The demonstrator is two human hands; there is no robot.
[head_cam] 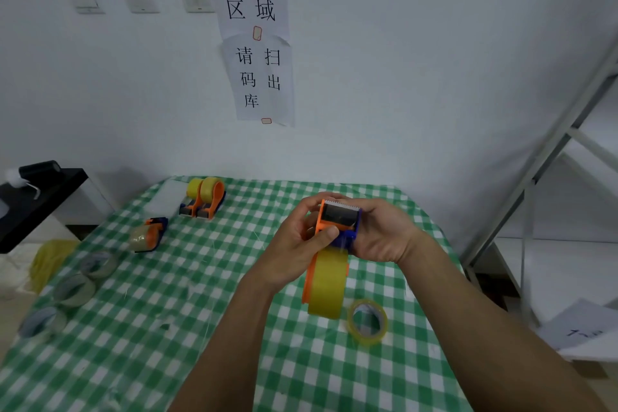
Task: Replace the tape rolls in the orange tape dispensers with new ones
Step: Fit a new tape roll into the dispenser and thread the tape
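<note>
Both my hands hold one orange tape dispenser [337, 221] above the green checked table, its toothed blade end pointing up and a full yellow tape roll [327, 284] hanging in it below. My left hand [294, 244] grips the dispenser's left side with the thumb pressed on the orange body. My right hand [381, 231] wraps around its right side. A loose yellowish tape roll [368, 321] lies flat on the table just below the dispenser. Two orange dispensers with yellow rolls [204, 197] stand at the back, and another dispenser [148, 234] lies on its side to their left.
Three nearly used-up clear rolls [75, 289] lie along the table's left edge [20, 354]. A black stand [36, 197] is at the far left, a white metal shelf frame [551, 150] at the right. Paper signs [257, 43] hang on the wall behind.
</note>
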